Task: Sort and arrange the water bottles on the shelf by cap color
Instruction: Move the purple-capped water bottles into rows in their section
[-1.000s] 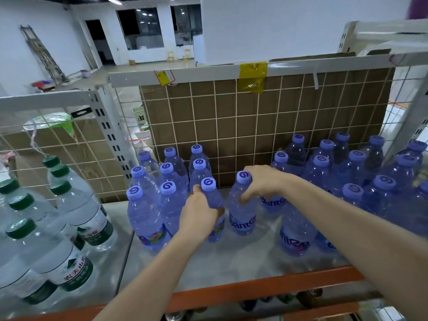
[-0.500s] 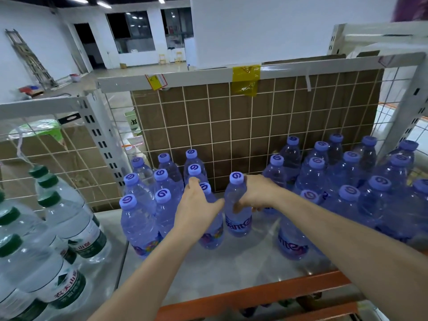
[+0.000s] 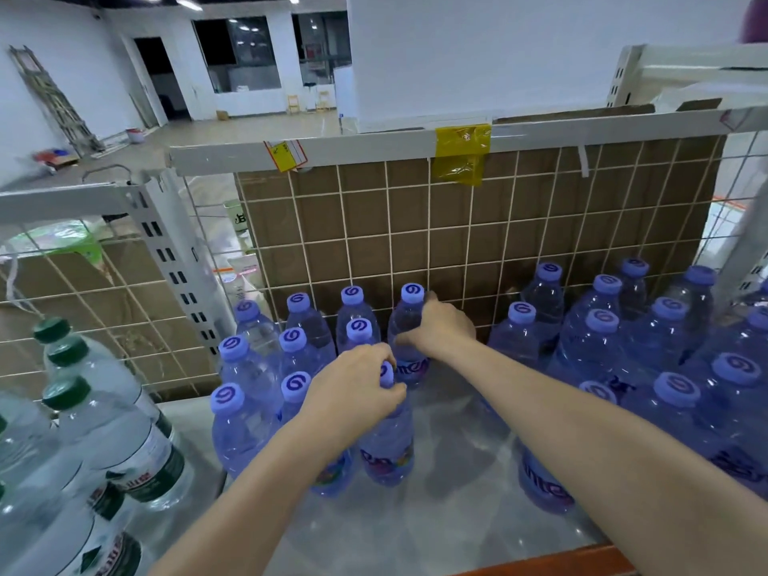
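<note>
Several purple-capped bottles stand in a left cluster [image 3: 266, 367] and a right cluster [image 3: 648, 359] on the grey shelf [image 3: 449, 509]. My left hand [image 3: 353, 392] grips the neck of a front purple-capped bottle [image 3: 388, 446] at the left cluster's right edge, covering most of its cap. Farther back, near the wire grid, my right hand [image 3: 440, 326] holds another purple-capped bottle [image 3: 409, 313] around its upper body; its cap shows. Clear green-capped bottles [image 3: 116, 417] stand on the neighbouring shelf at the far left.
A white wire grid backed by brown cardboard [image 3: 478, 243] closes the shelf's rear. A perforated white upright [image 3: 174, 259] separates the two shelf bays. An orange front rail [image 3: 552, 559] runs along the near edge. Bare shelf surface lies between the two purple clusters.
My right hand has carried its bottle back toward the wire grid, into the rear row. My left hand has stayed on the front bottle, sliding up to its neck and cap.
</note>
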`<state>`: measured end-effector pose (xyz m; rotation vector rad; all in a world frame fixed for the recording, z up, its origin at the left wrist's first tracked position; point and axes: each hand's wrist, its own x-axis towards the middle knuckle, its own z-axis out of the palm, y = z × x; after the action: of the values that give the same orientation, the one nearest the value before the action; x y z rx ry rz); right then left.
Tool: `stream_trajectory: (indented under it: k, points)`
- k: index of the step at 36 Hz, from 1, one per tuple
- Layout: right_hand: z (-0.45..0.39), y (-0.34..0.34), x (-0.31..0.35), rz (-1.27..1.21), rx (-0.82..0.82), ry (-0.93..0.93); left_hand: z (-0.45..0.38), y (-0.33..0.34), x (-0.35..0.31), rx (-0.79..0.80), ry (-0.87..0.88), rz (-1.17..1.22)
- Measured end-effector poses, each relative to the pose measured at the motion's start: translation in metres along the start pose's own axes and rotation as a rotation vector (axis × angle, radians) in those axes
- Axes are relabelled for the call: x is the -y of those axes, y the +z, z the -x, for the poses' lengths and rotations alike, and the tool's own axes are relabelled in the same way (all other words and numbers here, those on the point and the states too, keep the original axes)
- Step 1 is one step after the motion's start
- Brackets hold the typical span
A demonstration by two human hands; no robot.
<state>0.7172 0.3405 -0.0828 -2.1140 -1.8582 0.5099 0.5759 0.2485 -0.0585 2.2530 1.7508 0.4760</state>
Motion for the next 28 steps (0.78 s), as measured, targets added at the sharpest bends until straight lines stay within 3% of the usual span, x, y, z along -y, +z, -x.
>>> stream_trajectory:
  k: [21,28]
  points:
    - [-0.023,0.006,0.010,-0.100,0.137,-0.007,-0.007,-0.006,0.003,0.123,0.067,-0.037]
    - [-0.005,-0.036,0.007,-0.112,0.029,-0.050,-0.015,-0.010,-0.008,0.030,0.113,-0.029]
